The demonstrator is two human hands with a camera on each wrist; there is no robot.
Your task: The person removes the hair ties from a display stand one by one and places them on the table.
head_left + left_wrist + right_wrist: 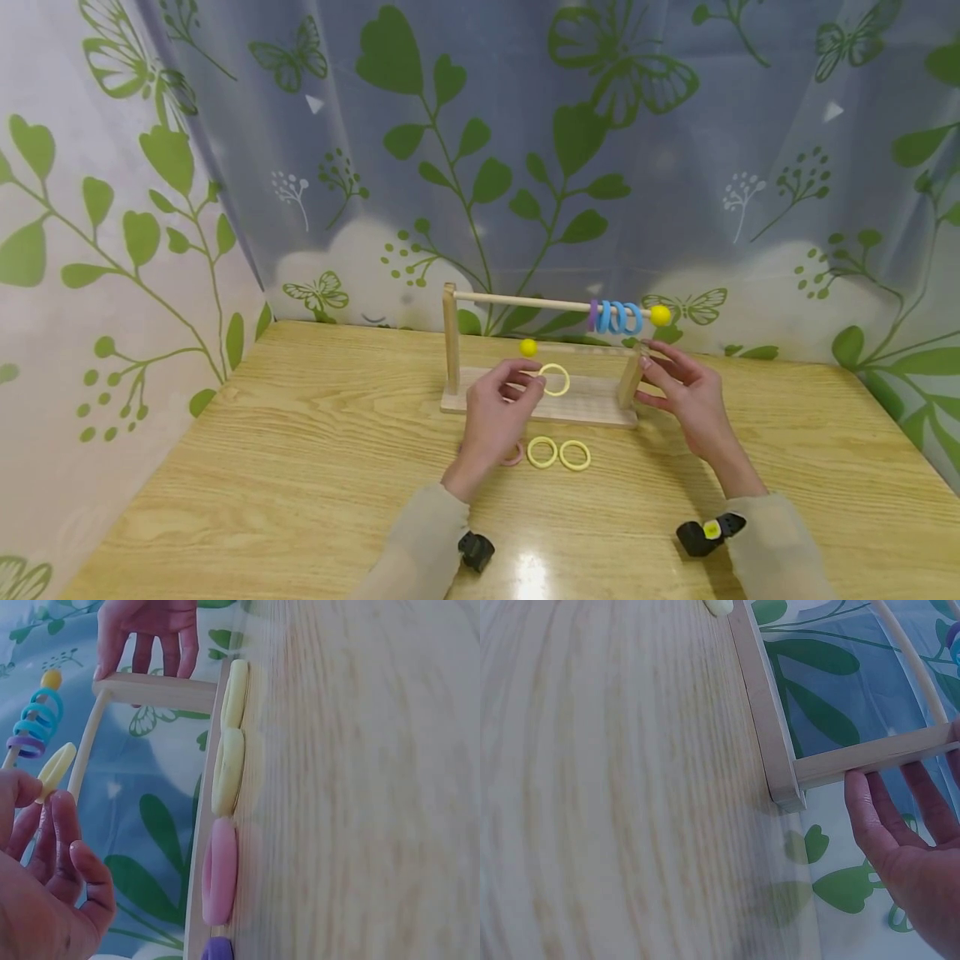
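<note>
My left hand [498, 412] pinches a yellow ring [556, 380] between thumb and fingers. The ring is in front of the wooden stand [540, 408], close to the yellow ball tip [528, 347] of its lower rod. At the stand's right post [632, 379], my right hand [688, 400] holds the post's upper part from the outer side. On the upper rod [517, 301] hang several blue rings [618, 317] and a purple ring [593, 316], near another yellow ball [660, 316]. The left wrist view shows the pinched ring [56, 772] apart from the rod.
On the table [300, 467], before the stand, lie two yellow rings [542, 452] and a pink ring [220, 871], partly covered by my left hand in the head view. A loose purple ring [217, 949] ends that row. A patterned curtain [480, 208] hangs behind.
</note>
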